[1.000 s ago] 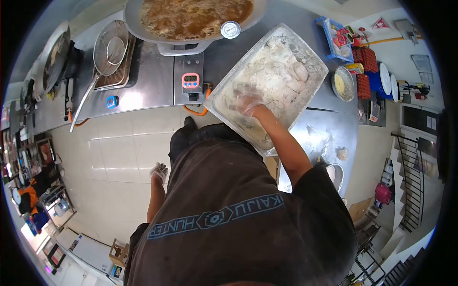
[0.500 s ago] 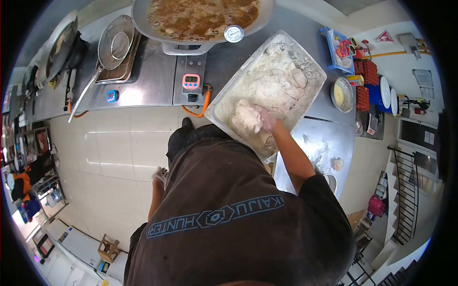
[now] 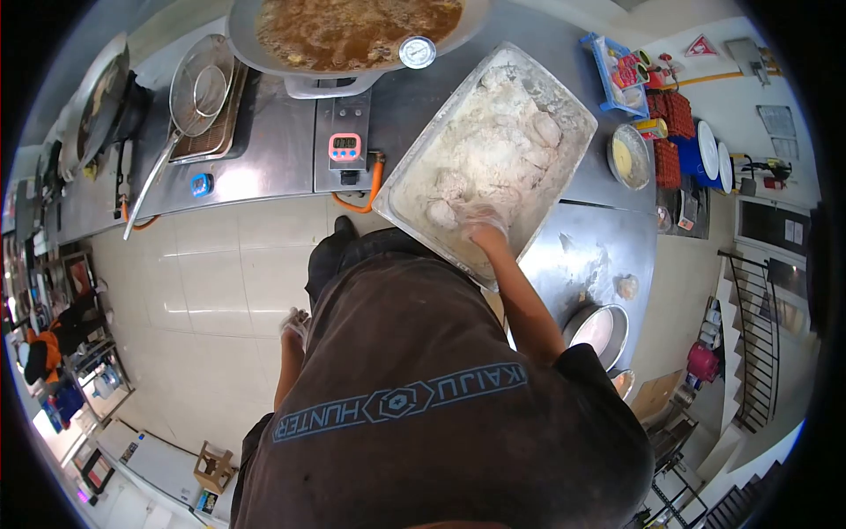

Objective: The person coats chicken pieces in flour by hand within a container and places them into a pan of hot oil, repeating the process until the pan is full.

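Note:
My right hand (image 3: 481,220), in a clear plastic glove dusted with flour, is down in a large tray (image 3: 395,204) of white flour. Floured lumps (image 3: 442,213) that look like coated meat lie by its fingers, which are smeared by motion and partly sunk in the flour. Whether they grip a lump is unclear. More coated pieces (image 3: 539,141) sit toward the tray's far right side. My left hand (image 3: 297,326), also gloved and floury, hangs beside my body over the floor. Its fingers are loosely bent and apart, with nothing visible in them.
A wide pan (image 3: 352,35) of bubbling oil with a dial thermometer (image 3: 417,52) stands beyond the tray. A pink timer (image 3: 345,146), an orange hose (image 3: 376,181) and a long-handled strainer (image 3: 201,86) are to the left. A bowl (image 3: 629,157) and a round metal pan (image 3: 597,335) stand right.
My right hand has lowered from a raised, flour-covered lump into the flour, and the lumps beside it have shifted. The view has moved slightly, showing more of the round pan. My left hand stays put.

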The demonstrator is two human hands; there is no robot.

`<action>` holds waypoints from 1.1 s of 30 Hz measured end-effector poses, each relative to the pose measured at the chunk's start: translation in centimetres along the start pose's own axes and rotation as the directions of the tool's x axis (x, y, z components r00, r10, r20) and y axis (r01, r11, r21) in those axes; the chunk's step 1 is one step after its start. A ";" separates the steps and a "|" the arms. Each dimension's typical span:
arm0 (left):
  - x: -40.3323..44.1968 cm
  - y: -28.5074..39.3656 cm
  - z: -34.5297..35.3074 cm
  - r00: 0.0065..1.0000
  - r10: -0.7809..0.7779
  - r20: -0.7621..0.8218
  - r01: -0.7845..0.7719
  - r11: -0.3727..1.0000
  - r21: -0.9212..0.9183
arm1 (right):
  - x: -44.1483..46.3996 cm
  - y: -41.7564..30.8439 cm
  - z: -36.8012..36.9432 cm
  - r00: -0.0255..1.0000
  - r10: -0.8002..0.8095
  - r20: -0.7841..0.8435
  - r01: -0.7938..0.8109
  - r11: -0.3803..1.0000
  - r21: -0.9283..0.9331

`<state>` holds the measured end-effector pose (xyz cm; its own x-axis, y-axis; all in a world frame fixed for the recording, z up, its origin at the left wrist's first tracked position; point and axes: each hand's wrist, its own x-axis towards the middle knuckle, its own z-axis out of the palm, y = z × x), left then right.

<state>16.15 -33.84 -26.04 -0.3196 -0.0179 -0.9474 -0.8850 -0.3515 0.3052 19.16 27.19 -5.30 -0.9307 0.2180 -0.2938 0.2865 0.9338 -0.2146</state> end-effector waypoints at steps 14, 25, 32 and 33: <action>-0.6 10.6 0.7 0.997 0.038 -0.067 -0.036 0.999 0.026 | 1.9 -2.7 -0.7 0.902 0.366 -0.227 -0.343 0.929 0.138; 2.4 16.9 -3.7 0.994 0.062 -0.085 -0.061 0.998 0.013 | -2.1 -6.7 -13.4 0.819 0.445 -0.361 -0.423 0.895 0.144; 3.6 18.8 -3.4 0.993 0.061 -0.098 -0.052 0.995 0.086 | -1.6 -9.4 -24.7 0.837 0.184 -0.516 -0.235 0.971 -0.035; 3.2 19.3 -3.2 0.996 0.075 -0.051 -0.071 0.994 0.078 | -0.9 -11.4 -27.6 0.843 0.137 -0.520 -0.184 0.982 -0.039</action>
<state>-0.85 -43.68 -23.50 -0.3674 -0.0915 -0.9256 -0.8838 -0.2755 0.3781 10.50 24.21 23.14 -0.8637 0.4595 0.2072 0.4435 0.8881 -0.1205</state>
